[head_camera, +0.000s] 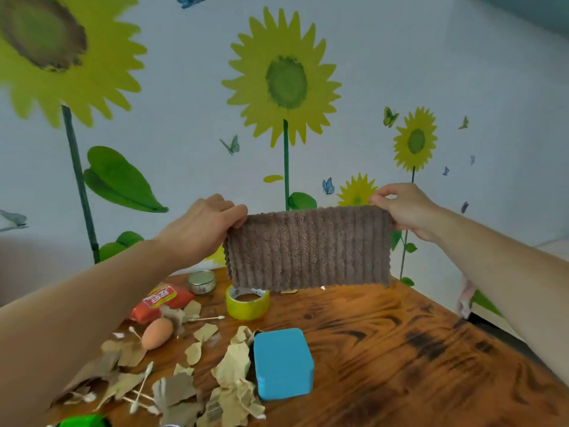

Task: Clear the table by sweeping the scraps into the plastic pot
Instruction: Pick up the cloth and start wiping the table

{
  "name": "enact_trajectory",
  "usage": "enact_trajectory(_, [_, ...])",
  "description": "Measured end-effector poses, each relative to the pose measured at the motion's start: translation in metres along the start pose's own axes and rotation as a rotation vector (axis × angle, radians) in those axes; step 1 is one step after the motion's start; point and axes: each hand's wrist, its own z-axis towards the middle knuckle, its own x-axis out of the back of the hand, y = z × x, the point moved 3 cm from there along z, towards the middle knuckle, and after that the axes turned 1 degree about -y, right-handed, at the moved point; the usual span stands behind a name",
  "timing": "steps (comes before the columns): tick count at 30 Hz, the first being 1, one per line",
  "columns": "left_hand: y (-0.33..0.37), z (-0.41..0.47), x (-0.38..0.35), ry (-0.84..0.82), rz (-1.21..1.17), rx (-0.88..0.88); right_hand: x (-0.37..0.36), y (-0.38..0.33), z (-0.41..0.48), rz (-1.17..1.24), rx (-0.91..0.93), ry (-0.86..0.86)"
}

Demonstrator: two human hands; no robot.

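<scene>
Both grips are pinches: the left hand [203,229] nips the upper left corner of a brown ribbed fleece cloth [308,251] between thumb and curled fingers. The right hand [406,211] nips the upper right corner the same way, so the cloth hangs stretched flat in the air above the far part of the wood-grain surface [400,349], touching nothing below. Nearer, on the left half, lie the scraps: crumpled dry tan leaves [234,365] and thin white-tipped cotton swabs [141,386]. They are scattered around a blue rounded box [281,363], a beige egg-shaped sponge [157,332], an orange plastic packet [160,302], a yellow-green tape roll [248,303] and a small round tin [201,282]. A bright green plastic edge [83,420] shows at the near left corner; it may be the plastic pot, but too little shows to tell. Judging by this, no sweeping is done yet: the scraps lie loose on the surface, and the cloth must come down first.
</scene>
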Motion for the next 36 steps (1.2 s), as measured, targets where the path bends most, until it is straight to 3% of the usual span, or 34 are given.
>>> enact_trajectory(4, [-0.012, -0.014, 0.006, -0.071, -0.079, 0.034, -0.020, -0.007, 0.001, 0.160, -0.068, -0.099])
enact_trajectory(9, [-0.028, -0.032, 0.028, -0.129, -0.288, 0.274, -0.036, -0.019, -0.002, 0.357, -0.118, -0.293])
enact_trajectory(12, [-0.037, -0.046, 0.043, -0.103, -0.454, 0.473, -0.052, -0.027, -0.003, 0.271, -0.079, -0.392])
enact_trajectory(16, [-0.050, -0.060, 0.056, 0.018, -0.477, 0.589, -0.078, -0.038, -0.006, 0.175, -0.006, -0.351])
enact_trajectory(19, [-0.064, -0.079, 0.066, 0.020, -0.450, 0.662, -0.095, -0.050, -0.006, 0.146, 0.035, -0.322])
enact_trajectory(26, [-0.086, -0.113, 0.090, 0.175, -0.621, 0.970, -0.139, -0.068, -0.016, 0.257, 0.030, -0.395])
enact_trajectory(36, [-0.091, -0.147, 0.111, 0.141, -0.573, 1.222, -0.184, -0.095, -0.038, 0.307, 0.083, -0.377])
